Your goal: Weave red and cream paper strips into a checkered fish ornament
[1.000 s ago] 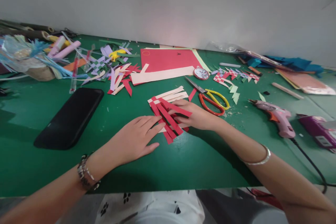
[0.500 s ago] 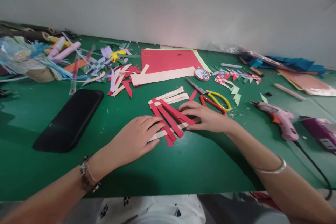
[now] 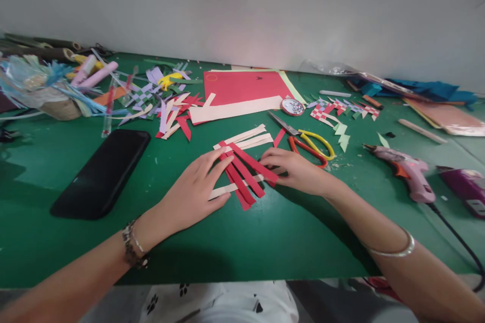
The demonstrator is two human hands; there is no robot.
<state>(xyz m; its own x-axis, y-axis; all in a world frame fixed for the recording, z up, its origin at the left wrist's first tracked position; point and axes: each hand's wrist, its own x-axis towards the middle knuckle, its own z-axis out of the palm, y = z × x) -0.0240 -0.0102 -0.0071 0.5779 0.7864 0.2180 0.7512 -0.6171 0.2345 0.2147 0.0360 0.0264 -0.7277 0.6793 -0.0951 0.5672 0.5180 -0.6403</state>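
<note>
Several red paper strips (image 3: 242, 174) fan toward me from a small woven corner on the table, while cream paper strips (image 3: 252, 137) spread from it to the upper right. A loose cream strip (image 3: 225, 191) runs crosswise among the red ones. My left hand (image 3: 185, 192) lies with fingers stretched out, its fingertips on the woven corner and its thumb near the strip's left end. At the right, my right hand (image 3: 299, 171) has curled fingers pinching around the strip's right end, beside the tip of a red strip; the exact grip is partly hidden.
Scissors (image 3: 308, 145) lie beyond my right hand. A pink glue gun (image 3: 407, 169) rests at the right, a black phone (image 3: 102, 174) at the left. Behind are a red paper sheet (image 3: 242, 86), a round tin (image 3: 292, 106) and heaps of paper scraps (image 3: 174, 116).
My left hand has shifted up and left, its fingertips now at the woven corner. The crosswise cream strip has moved slightly up and left. My right hand stays almost in place.
</note>
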